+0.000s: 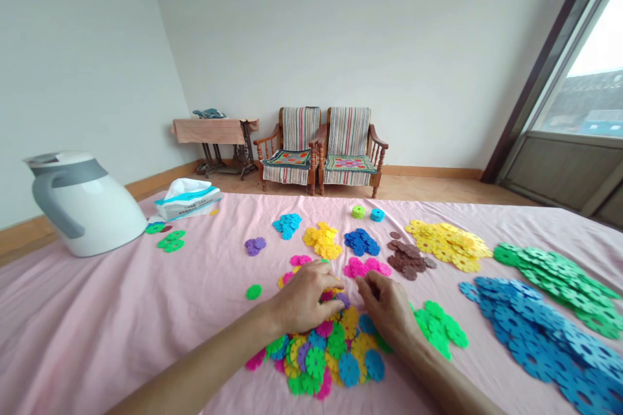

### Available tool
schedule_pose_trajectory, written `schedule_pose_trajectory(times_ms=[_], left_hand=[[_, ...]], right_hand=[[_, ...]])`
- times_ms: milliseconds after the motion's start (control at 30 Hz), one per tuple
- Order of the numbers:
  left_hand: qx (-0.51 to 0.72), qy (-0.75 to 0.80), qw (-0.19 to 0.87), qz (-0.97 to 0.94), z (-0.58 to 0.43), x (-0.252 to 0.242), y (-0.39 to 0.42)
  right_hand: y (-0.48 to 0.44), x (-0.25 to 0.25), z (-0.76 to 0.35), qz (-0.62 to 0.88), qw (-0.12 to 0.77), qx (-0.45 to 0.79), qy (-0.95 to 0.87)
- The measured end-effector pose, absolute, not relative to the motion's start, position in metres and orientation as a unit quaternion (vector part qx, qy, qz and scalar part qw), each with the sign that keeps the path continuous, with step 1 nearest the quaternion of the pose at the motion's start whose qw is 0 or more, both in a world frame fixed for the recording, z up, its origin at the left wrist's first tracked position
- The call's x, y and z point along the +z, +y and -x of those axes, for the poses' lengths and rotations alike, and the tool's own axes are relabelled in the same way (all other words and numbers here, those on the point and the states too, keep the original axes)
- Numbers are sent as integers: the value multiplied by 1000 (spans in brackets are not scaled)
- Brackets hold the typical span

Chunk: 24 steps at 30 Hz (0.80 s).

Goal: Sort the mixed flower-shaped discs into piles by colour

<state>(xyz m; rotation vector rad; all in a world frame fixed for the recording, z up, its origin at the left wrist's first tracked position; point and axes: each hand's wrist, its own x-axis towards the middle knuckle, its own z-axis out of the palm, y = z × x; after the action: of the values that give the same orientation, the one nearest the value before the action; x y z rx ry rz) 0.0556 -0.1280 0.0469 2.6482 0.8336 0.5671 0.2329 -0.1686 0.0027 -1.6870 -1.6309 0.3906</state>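
My left hand (309,297) rests over a mixed pile of flower-shaped plastic discs (315,363), its fingers spread and bent above the pile's far part. Near its thumb lies a purple disc (343,299). My right hand (388,306) is to the right of the pile, with fingers curled and thumb pressed to them; whatever they may hold is hidden. Just beyond it sits a small heap of pink discs (367,266). Bright green discs (440,327) lie beside my right wrist, and a single green disc (254,292) lies left of my left hand.
Sorted heaps stand around: light blue (287,225), yellow (322,241), dark blue (361,242), brown (409,259). Larger yellow (448,245), green (555,275) and blue discs (530,331) spread rightward. A white jug (100,207) and tissue pack (189,201) stand left on the pink cloth (195,311).
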Motion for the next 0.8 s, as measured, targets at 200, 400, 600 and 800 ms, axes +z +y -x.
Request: schedule_pose_trajectory(times_ms=[200,400,600,800], left_hand=[[149,283,116,-940,-70,44,-123],[138,283,119,-942,-71,44,-122],[129,299,102,-940,-64,45,-128],[190,323,117,-920,-51,37,-131]], right_hand=[[-168,1,-233,656,376,147,-638],[-166,-4,-233,656,371,128,-645],[-166,-5,-234,649,373,118,-653],[-165,-7,-234,655,355,125,-655]])
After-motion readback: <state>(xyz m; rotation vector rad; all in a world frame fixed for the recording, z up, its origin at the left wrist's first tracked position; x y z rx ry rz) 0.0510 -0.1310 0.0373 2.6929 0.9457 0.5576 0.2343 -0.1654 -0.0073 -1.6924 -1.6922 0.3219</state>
